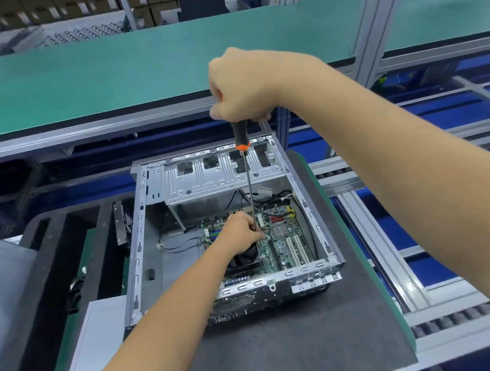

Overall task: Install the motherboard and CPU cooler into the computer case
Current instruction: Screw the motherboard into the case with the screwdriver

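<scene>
An open silver computer case (141,240) lies on a dark mat. A green motherboard (288,241) sits in its right half. The black CPU cooler (243,261) rests on the board, partly hidden under my left hand. My right hand (240,87) is high above the case, fisted around the black and orange handle of a long screwdriver (249,185). Its shaft runs straight down to the board beside the cooler. My left hand (238,232) rests on the cooler, fingers pinching the lower end of the shaft. The tip is hidden.
The case's drive cage (218,173) spans the far end. Black cables (306,218) run along the right inner wall. A grey panel (0,268) stands at the left. A roller conveyor (394,260) runs on the right, a green shelf (107,73) overhead.
</scene>
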Available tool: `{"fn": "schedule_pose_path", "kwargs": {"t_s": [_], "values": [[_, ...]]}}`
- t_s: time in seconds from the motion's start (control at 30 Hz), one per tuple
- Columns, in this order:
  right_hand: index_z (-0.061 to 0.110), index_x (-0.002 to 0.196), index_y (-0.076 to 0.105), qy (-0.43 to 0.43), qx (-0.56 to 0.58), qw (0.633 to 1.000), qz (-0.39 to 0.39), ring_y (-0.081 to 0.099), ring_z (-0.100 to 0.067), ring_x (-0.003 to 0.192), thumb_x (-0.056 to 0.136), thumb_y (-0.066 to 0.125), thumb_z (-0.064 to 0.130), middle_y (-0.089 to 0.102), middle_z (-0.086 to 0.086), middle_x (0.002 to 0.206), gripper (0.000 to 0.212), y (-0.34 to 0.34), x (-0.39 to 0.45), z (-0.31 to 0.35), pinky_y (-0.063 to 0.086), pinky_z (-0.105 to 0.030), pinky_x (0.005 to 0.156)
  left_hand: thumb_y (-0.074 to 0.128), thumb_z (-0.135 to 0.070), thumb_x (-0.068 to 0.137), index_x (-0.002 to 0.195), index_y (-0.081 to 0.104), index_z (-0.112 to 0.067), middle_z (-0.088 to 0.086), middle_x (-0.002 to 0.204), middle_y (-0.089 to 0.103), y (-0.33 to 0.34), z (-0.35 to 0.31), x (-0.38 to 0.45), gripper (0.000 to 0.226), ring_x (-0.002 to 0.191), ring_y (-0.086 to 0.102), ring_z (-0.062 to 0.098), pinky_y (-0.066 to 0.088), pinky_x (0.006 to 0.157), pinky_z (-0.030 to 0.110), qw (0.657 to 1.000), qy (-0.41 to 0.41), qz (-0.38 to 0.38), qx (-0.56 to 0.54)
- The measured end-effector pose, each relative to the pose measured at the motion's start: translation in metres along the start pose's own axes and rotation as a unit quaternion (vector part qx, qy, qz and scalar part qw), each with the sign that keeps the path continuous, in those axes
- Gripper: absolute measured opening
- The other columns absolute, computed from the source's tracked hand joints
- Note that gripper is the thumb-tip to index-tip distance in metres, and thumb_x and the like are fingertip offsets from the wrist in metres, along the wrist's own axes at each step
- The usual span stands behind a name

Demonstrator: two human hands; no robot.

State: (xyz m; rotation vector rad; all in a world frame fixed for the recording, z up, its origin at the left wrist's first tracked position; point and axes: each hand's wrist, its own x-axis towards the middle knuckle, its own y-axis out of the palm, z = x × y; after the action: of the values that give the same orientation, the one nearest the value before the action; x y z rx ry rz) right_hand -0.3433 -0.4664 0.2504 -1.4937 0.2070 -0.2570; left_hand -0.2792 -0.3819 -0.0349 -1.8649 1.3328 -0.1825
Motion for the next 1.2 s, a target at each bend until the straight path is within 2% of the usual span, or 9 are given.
{"fn": "schedule_pose_path", "kwargs": {"t_s": [0.13, 0.3, 0.43, 0.57, 0.7, 0.83, 0.93, 1.07, 1.2], "values": [[0.009, 0.064, 0.047, 0.011, -0.027, 1.0, -0.001, 0.061, -0.028, 0.048, 0.083, 0.051, 0.019, 0.056, -0.008, 0.051, 0.021, 0.002, 0.0, 0.001, 0.054, -0.034, 0.054, 0.076, -0.026, 0.079, 0.077, 0.066, 0.003, 0.012, 0.082, 0.067, -0.001, 0.0, 0.0, 0.032, 0.058, 0.052, 0.013, 0.039, 0.05, 0.018, 1.0, 0.004, -0.002, 0.002], [0.017, 0.1, 0.058, -0.031, 0.037, 0.994, 0.098, 0.065, -0.005, 0.048, 0.088, 0.056, 0.019, 0.064, 0.002, 0.088, 0.013, -0.01, -0.001, -0.004, 0.047, -0.022, 0.049, 0.074, -0.026, 0.082, 0.079, 0.066, -0.007, -0.001, 0.086, 0.061, 0.0, 0.003, -0.002, 0.021, 0.077, 0.056, 0.012, 0.04, 0.06, 0.015, 0.999, 0.03, -0.01, 0.008], [0.011, 0.082, 0.065, -0.05, 0.036, 0.998, 0.026, 0.065, -0.01, 0.046, 0.082, 0.057, 0.013, 0.067, 0.0, 0.061, 0.008, -0.004, 0.001, -0.003, 0.056, -0.027, 0.057, 0.069, -0.028, 0.085, 0.084, 0.068, -0.009, -0.002, 0.089, 0.061, -0.001, 0.005, -0.002, 0.019, 0.085, 0.058, 0.015, 0.042, 0.073, 0.023, 0.997, 0.062, -0.008, 0.042], [0.008, 0.061, 0.045, -0.007, 0.001, 1.0, 0.001, 0.06, -0.028, 0.049, 0.083, 0.05, 0.014, 0.05, 0.0, 0.034, 0.023, 0.002, 0.006, -0.002, 0.05, -0.03, 0.051, 0.067, -0.027, 0.086, 0.087, 0.069, -0.007, -0.003, 0.09, 0.059, -0.002, 0.004, -0.003, 0.021, 0.084, 0.057, 0.014, 0.04, 0.072, 0.023, 0.996, 0.071, -0.007, 0.05], [0.006, 0.067, 0.053, 0.012, -0.018, 0.999, 0.038, 0.064, -0.028, 0.052, 0.083, 0.05, 0.018, 0.06, -0.007, 0.051, 0.02, -0.003, 0.003, -0.004, 0.046, -0.027, 0.052, 0.066, -0.027, 0.087, 0.086, 0.067, -0.006, -0.007, 0.087, 0.054, -0.002, 0.003, -0.003, 0.021, 0.081, 0.053, 0.011, 0.039, 0.072, 0.023, 0.996, 0.072, -0.014, 0.055], [0.012, 0.099, 0.061, -0.023, 0.037, 0.995, 0.091, 0.068, -0.01, 0.052, 0.086, 0.048, 0.012, 0.068, -0.004, 0.087, 0.018, -0.01, -0.001, -0.006, 0.049, -0.026, 0.052, 0.066, -0.029, 0.087, 0.086, 0.066, -0.006, -0.002, 0.092, 0.056, 0.0, 0.005, -0.001, 0.023, 0.085, 0.054, 0.015, 0.039, 0.073, 0.025, 0.996, 0.067, -0.016, 0.064], [0.01, 0.082, 0.063, -0.042, 0.021, 0.999, 0.017, 0.06, -0.011, 0.045, 0.083, 0.053, 0.01, 0.067, -0.007, 0.069, 0.01, -0.001, 0.001, -0.001, 0.056, -0.032, 0.053, 0.066, -0.03, 0.087, 0.085, 0.066, -0.008, -0.001, 0.093, 0.057, 0.0, 0.005, 0.0, 0.021, 0.086, 0.054, 0.015, 0.038, 0.074, 0.024, 0.995, 0.068, -0.015, 0.065], [0.009, 0.06, 0.043, 0.002, 0.016, 1.0, -0.016, 0.055, -0.026, 0.042, 0.082, 0.051, 0.012, 0.05, -0.005, 0.043, 0.024, 0.003, 0.005, -0.003, 0.044, -0.026, 0.046, 0.064, -0.031, 0.088, 0.085, 0.066, -0.006, 0.0, 0.093, 0.055, 0.0, 0.005, 0.0, 0.025, 0.087, 0.053, 0.017, 0.039, 0.076, 0.027, 0.993, 0.071, -0.016, 0.093], [0.007, 0.078, 0.057, 0.024, 0.017, 0.996, 0.082, 0.061, -0.019, 0.042, 0.087, 0.057, 0.025, 0.055, 0.003, 0.036, 0.02, -0.009, 0.0, -0.012, 0.045, -0.023, 0.049, 0.064, -0.031, 0.088, 0.086, 0.065, -0.003, 0.004, 0.096, 0.055, 0.0, 0.004, -0.001, 0.028, 0.089, 0.055, 0.022, 0.046, 0.078, 0.033, 0.993, 0.069, -0.01, 0.095]]}}
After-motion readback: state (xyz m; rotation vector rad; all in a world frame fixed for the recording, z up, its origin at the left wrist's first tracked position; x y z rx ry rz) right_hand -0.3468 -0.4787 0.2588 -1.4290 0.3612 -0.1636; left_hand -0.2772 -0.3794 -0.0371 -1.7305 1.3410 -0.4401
